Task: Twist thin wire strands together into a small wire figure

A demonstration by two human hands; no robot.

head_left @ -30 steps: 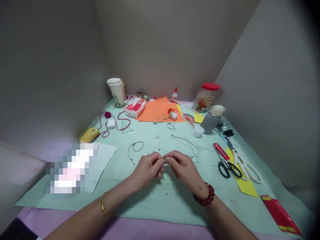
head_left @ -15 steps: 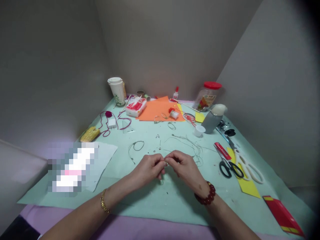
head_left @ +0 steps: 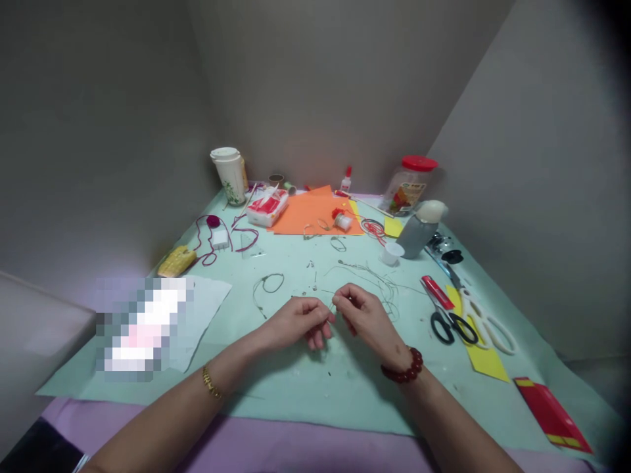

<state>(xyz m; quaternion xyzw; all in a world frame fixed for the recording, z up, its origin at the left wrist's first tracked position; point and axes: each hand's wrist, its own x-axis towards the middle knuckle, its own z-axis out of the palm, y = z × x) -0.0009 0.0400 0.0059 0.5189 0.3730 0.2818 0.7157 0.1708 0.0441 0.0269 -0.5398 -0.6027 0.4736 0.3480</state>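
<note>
Your left hand [head_left: 300,323] and right hand [head_left: 367,316] sit close together over the mint-green mat [head_left: 296,387], fingertips nearly meeting at the middle. Both hands are pinched: thumb and forefinger of each closed on a thin wire [head_left: 333,314] that bridges the small gap between them. The wire is too fine to tell its shape or how far it runs. Your other left fingers curl down toward the mat; your right fingers are bent in over the pinch. There is a gold bracelet [head_left: 211,382] on your left wrist and a red bead bracelet [head_left: 403,368] on your right.

Just beyond your right hand lies a loose tangle of thin wires [head_left: 377,282] on the mat. A small wire loop [head_left: 269,285] lies beyond your left hand. To your right: black-handled scissors [head_left: 451,326], touching a red utility knife [head_left: 436,292], with white-handled scissors [head_left: 488,323] just beside on a yellow paper strip [head_left: 486,360]. A red card [head_left: 549,414] lies near the mat's right corner.

Farther back: an orange paper sheet [head_left: 308,213], a red-and-white tissue pack [head_left: 267,207], a paper cup [head_left: 229,174], a jar with a red lid [head_left: 409,184], a small glue bottle [head_left: 346,180], a grey bottle tipped over [head_left: 419,230], a small white cup [head_left: 392,253]. At the left there is a dark red cord [head_left: 217,238] and a yellow object [head_left: 176,261]. A white paper [head_left: 207,302] lies at the left, partly blurred out.
</note>
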